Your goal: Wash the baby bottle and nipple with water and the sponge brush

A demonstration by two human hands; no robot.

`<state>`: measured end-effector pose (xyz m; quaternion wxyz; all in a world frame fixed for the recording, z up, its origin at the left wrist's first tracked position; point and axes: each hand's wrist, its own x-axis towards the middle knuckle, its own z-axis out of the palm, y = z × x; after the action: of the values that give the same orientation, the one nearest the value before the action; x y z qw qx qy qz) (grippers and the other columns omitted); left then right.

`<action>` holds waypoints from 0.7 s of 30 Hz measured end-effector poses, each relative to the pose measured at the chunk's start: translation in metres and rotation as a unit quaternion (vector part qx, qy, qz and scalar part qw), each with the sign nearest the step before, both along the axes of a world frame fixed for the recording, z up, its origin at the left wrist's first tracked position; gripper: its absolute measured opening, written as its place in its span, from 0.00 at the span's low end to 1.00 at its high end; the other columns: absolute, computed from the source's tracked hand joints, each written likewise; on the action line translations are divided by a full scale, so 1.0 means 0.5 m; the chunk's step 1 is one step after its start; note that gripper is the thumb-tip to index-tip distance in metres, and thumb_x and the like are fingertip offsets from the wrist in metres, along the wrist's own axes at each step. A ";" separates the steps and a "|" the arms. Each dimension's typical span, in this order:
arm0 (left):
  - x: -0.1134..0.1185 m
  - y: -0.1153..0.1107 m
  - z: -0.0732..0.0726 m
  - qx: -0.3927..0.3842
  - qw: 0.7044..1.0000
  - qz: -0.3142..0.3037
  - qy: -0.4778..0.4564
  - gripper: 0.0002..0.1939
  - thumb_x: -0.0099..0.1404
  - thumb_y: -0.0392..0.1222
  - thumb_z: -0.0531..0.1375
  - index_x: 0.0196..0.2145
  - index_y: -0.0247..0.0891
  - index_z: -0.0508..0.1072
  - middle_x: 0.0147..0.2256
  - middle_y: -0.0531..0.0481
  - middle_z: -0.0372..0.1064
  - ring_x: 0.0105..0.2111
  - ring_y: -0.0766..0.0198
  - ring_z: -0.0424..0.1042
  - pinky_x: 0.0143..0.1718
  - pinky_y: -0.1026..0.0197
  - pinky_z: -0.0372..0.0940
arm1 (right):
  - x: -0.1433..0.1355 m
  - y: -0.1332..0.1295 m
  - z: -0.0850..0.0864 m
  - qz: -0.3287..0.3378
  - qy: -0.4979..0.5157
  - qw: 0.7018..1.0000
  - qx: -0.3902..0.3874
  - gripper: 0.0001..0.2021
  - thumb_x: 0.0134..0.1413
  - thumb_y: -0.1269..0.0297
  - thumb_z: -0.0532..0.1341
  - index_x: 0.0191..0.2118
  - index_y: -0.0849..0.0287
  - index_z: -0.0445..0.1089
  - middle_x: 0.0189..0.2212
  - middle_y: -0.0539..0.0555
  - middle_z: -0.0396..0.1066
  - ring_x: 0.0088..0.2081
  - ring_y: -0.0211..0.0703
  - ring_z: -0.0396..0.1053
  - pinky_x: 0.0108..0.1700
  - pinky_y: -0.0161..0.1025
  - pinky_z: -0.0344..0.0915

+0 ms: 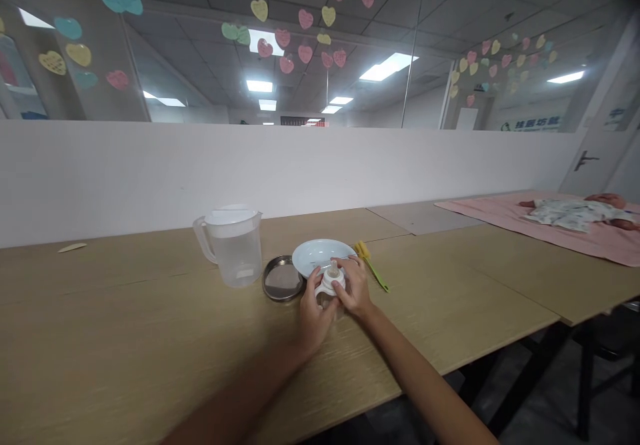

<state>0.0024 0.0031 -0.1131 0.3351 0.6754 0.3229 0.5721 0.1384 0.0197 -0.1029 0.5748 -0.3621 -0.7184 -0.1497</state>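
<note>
Left hand and right hand grip bottle, back from table's front edge. Done: teat and collar on top. Remaining: unclear (collar tightness not discernible).

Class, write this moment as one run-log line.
left hand: on feeding bottle; right hand: on same bottle; behind bottle: white bowl; left: metal dish, clear pitcher; right: brush

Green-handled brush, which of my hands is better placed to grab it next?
Probably your right hand: it is nearer the brush, while your left hand lies farther left. Both hold the bottle, though.
</note>
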 end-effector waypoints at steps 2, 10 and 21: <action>-0.001 0.002 -0.003 -0.003 1.000 -0.001 -0.003 0.33 0.56 0.43 0.62 0.57 0.41 0.57 0.49 0.45 0.67 0.49 0.56 0.68 0.51 0.56 0.61 | 0.011 0.004 -0.001 -0.007 0.022 1.000 -0.005 0.17 0.54 0.59 0.51 0.47 0.59 0.65 0.39 0.56 0.71 0.41 0.49 0.68 0.51 0.52 0.55; -0.003 0.005 -0.012 -0.008 1.000 -0.001 -0.007 0.34 0.55 0.43 0.63 0.57 0.41 0.57 0.49 0.44 0.68 0.49 0.56 0.68 0.52 0.55 0.60 | 0.014 0.001 -0.001 -0.046 0.040 0.998 0.002 0.14 0.56 0.59 0.49 0.43 0.58 0.67 0.32 0.53 0.71 0.35 0.46 0.68 0.52 0.53 0.54; -0.002 0.004 -0.006 -0.001 1.000 0.014 -0.009 0.29 0.58 0.43 0.61 0.56 0.40 0.59 0.48 0.43 0.69 0.48 0.56 0.69 0.49 0.55 0.63 | -0.018 -0.011 0.001 0.009 0.042 0.999 -0.022 0.17 0.53 0.59 0.59 0.48 0.59 0.64 0.40 0.59 0.72 0.41 0.48 0.69 0.44 0.45 0.66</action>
<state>0.0013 0.0051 -0.1161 0.3305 0.6650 0.3298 0.5829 0.1295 0.0142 -0.1026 0.5973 -0.3745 -0.7001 -0.1133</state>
